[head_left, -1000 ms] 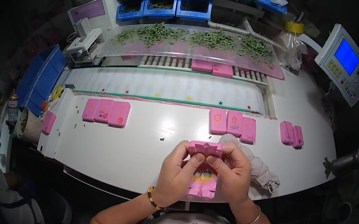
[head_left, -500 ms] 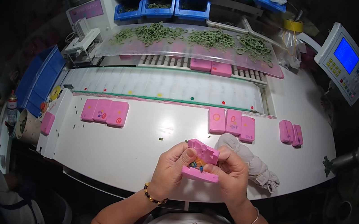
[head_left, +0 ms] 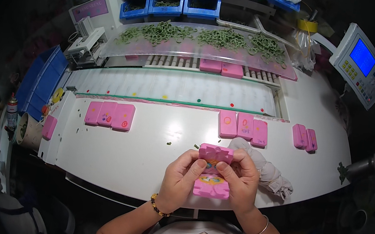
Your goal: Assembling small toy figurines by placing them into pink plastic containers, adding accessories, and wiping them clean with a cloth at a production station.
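Observation:
A pink rubber mold is spread apart in front of me, over the near edge of the table. Its upper half tilts up and its lower half hangs toward me, with yellow and blue marks on the inner faces. My left hand grips the left side, thumb on the inner face. On the other side my right hand does the same, its thumb close to the left one. The fingers behind the mold are hidden. A rolled grey-white cloth lies beside my right hand. Small green scraps lie beyond my left hand.
Closed pink molds stand in groups at left and right. Behind them runs a white strip with coloured dots, then a clear tray of green rings. Blue bins line the back; a keypad display stands right.
The mold has been opened wider: its lower half now folds down toward me and shows its inner face. Both thumbs have come up to the middle of the mold.

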Tool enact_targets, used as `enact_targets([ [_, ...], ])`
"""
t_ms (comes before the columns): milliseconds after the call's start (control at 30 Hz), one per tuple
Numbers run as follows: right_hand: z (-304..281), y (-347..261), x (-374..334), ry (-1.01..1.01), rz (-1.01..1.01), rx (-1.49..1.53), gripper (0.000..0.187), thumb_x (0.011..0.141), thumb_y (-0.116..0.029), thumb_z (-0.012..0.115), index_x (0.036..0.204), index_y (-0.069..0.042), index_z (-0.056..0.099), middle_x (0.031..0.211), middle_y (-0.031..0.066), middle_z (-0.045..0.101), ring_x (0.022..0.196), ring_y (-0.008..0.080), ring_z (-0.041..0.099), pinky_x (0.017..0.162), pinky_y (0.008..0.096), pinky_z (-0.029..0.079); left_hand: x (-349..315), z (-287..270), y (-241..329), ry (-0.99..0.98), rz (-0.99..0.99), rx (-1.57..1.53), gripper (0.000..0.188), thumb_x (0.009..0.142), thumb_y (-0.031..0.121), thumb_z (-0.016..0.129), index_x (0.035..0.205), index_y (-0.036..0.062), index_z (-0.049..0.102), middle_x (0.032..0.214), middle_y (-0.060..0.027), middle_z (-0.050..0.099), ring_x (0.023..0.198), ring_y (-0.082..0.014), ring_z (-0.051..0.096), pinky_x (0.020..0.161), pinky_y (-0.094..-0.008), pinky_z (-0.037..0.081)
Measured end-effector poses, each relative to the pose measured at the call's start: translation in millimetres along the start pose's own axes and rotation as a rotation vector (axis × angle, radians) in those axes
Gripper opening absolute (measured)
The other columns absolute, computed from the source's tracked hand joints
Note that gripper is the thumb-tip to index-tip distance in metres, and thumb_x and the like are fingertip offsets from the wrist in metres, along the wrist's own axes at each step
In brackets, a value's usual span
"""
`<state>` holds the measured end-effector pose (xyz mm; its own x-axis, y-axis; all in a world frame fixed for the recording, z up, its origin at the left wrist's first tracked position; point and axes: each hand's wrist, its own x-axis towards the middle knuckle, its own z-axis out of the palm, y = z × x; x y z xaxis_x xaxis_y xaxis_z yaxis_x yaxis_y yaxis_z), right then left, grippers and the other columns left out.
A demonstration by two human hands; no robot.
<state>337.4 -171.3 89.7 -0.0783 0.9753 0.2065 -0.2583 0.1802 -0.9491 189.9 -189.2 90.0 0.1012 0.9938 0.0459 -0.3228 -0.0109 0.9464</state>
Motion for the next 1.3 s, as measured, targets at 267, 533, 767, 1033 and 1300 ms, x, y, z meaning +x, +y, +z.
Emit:
enact_targets([
  [267, -1.9, -1.7, -2.2, -0.076, 0.048, 0.035, 0.009, 0.089, -0.003, 0.065, 0.094, -0.001, 0.058, 0.084, -0.0025, 0.054, 0.078, 0.0043, 0.05, 0.071, 0.0204, 0.042, -0.6, -3.6, -2.3, 0.039, 0.063, 0.119, 0.022, 0.101, 0.019, 0.05, 0.103, -0.0016, 0.058, 0.089, -0.0024, 0.059, 0.083, -0.0071, 0.053, 0.076, -0.0229, 0.045],
  [533, -4.1, -9.6, 1.9, -0.122, 0.197, 0.202, 0.01, 0.093, -0.001, 0.06, 0.102, 0.0, 0.059, 0.093, 0.0009, 0.056, 0.088, 0.0061, 0.057, 0.078, 0.0215, 0.048, -1.1, -4.9, -2.8, 0.069, 0.052, 0.036, 0.02, 0.099, 0.014, 0.053, 0.107, -0.0035, 0.058, 0.097, -0.0037, 0.057, 0.086, -0.0071, 0.052, 0.079, -0.0216, 0.044],
  [767, -6.9, -4.2, 0.8, -0.116, 0.026, 0.046, 0.009, 0.093, 0.0, 0.059, 0.101, 0.002, 0.061, 0.093, 0.0017, 0.053, 0.086, 0.0071, 0.057, 0.078, 0.021, 0.047, 0.5, -10.6, -3.7, -0.041, 0.137, -0.049, 0.02, 0.096, 0.002, 0.055, 0.114, -0.0053, 0.056, 0.107, -0.0076, 0.057, 0.101, -0.0122, 0.057, 0.086, -0.0249, 0.05],
  [1033, -6.4, -1.9, -5.3, -0.089, 0.072, 0.032, 0.007, 0.092, -0.001, 0.06, 0.099, 0.002, 0.062, 0.091, 0.0014, 0.054, 0.081, 0.0048, 0.056, 0.071, 0.0192, 0.045, -6.4, -8.8, -0.7, -0.001, 0.09, -0.078, 0.024, 0.095, 0.0, 0.055, 0.118, -0.0063, 0.053, 0.112, -0.0093, 0.058, 0.106, -0.0144, 0.058, 0.089, -0.0267, 0.052],
  [1300, -5.2, 0.3, -4.7, -0.07, -0.078, -0.176, 0.01, 0.091, -0.001, 0.061, 0.1, 0.003, 0.062, 0.091, 0.0038, 0.055, 0.081, 0.0076, 0.055, 0.071, 0.0203, 0.045, -4.8, -16.3, -2.2, -0.061, 0.119, -0.061, 0.026, 0.095, 0.0, 0.054, 0.121, -0.0066, 0.054, 0.112, -0.0102, 0.058, 0.103, -0.0147, 0.058, 0.091, -0.0291, 0.051],
])
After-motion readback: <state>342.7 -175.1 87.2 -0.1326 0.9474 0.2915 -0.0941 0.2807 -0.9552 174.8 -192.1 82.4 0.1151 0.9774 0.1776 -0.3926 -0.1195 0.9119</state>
